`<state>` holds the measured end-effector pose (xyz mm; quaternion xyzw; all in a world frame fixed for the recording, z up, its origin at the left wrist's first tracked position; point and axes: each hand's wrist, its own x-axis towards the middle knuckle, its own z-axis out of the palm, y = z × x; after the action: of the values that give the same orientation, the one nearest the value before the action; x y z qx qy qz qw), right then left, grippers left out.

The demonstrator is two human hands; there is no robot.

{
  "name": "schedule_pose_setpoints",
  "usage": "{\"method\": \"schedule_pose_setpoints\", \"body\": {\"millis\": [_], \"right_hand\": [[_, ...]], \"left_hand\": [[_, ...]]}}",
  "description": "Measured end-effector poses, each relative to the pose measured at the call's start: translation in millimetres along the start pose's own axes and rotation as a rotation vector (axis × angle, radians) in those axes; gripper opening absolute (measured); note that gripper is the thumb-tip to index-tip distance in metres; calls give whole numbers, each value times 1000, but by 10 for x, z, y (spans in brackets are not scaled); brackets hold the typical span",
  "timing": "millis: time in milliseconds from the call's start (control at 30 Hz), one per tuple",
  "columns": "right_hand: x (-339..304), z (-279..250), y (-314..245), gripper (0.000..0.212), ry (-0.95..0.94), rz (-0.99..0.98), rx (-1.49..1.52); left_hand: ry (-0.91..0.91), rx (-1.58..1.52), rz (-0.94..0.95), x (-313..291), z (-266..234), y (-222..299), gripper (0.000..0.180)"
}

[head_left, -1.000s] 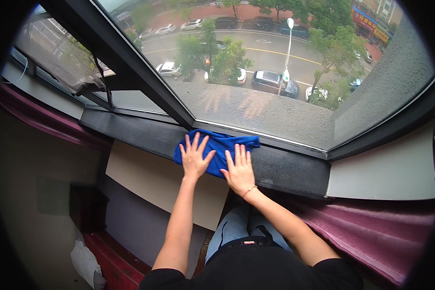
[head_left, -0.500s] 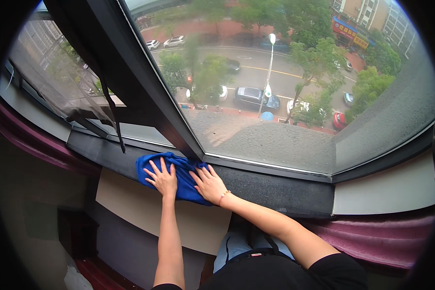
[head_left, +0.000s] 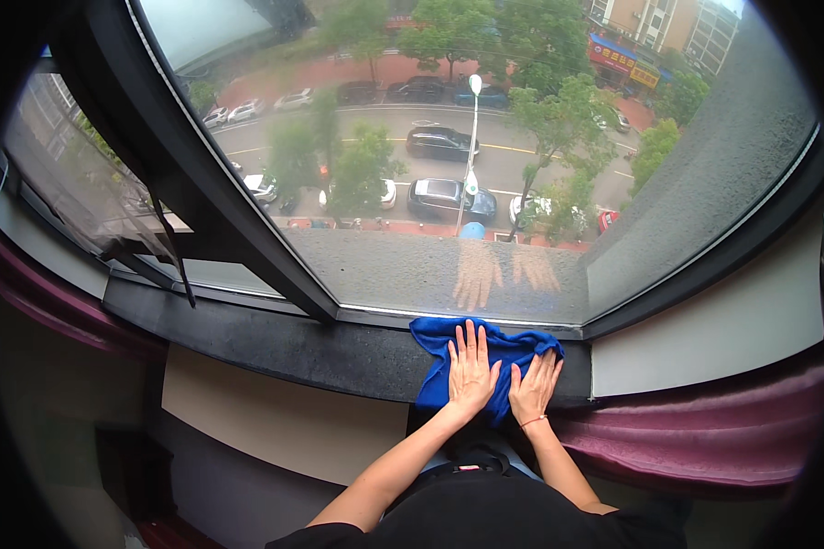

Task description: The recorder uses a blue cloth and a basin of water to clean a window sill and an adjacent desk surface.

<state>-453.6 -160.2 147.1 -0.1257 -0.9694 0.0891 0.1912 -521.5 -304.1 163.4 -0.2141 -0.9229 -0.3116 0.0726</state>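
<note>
A blue cloth (head_left: 505,349) lies bunched on the right part of the dark stone window sill (head_left: 275,348), its near edge hanging over the sill's front. My left hand (head_left: 471,375) presses flat on it, fingers stretched toward the glass. Beside it, my right hand (head_left: 535,389) rests on the cloth's right side, fingers extended and slightly apart, with a thin bracelet at the wrist. Folds of the cloth bulge beyond the right fingertips. Both hands are mirrored faintly in the window pane (head_left: 403,270).
A dark window frame post (head_left: 238,233) rises at the left, next to an open sash with a screen and a dangling black strap (head_left: 176,252). Pink curtains (head_left: 696,439) hang at both sides. Below the sill is a beige panel (head_left: 275,412). Outside lies a street with cars.
Both hands have slid the blue cloth rightward along the sill, from beside the frame post to near the right end. The view has shifted to the right too.
</note>
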Motion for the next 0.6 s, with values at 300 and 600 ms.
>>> {"method": "schedule_pose_setpoints", "body": {"millis": [300, 600], "right_hand": [[431, -191, -284, 68, 222, -189, 317], [1775, -1584, -917, 79, 742, -413, 535]], "left_hand": [[189, -12, -198, -88, -483, -414, 53], [782, -67, -18, 882, -2305, 485, 21]]}}
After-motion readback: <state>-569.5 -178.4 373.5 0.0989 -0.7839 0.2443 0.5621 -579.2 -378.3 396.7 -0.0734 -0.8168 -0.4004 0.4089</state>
